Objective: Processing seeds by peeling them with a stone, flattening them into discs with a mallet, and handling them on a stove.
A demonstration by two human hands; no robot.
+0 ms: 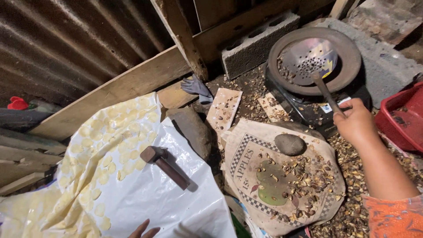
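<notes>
Gripping the wooden handle of a perforated skimmer [309,57], the right hand [356,122] is closed around the handle's lower end, fingers wrapped tight. Skimmer's round metal head rests inside a shallow dark pan [348,53] that sits on a black burner at the upper right of the ground area. A few roasted bits lie in the pan beside the skimmer head.

Left hand [144,230] shows only as fingertips at the bottom edge, resting on or just above a white plastic sheet [163,198]; fingers look spread apart, holding nothing that can be seen.

On the plastic sheet: a wooden mallet [165,165] lying on its side near the sheet's middle, and many pale flattened discs [99,150] laid out along its left half.

Between sheet and burner lies a printed cloth sack [246,176] spread flat, with a smooth grey stone [290,144] near its top edge and a scatter of brown nuts and shell fragments [304,176] across its right half. Husks litter the ground around it.

A larger flat rock [191,130] sits at the sheet's right edge. Red plastic basket [403,117] at the far right, just beside the right forearm. Concrete block [255,44] stands behind the pan, against wooden planks and corrugated metal wall.
</notes>
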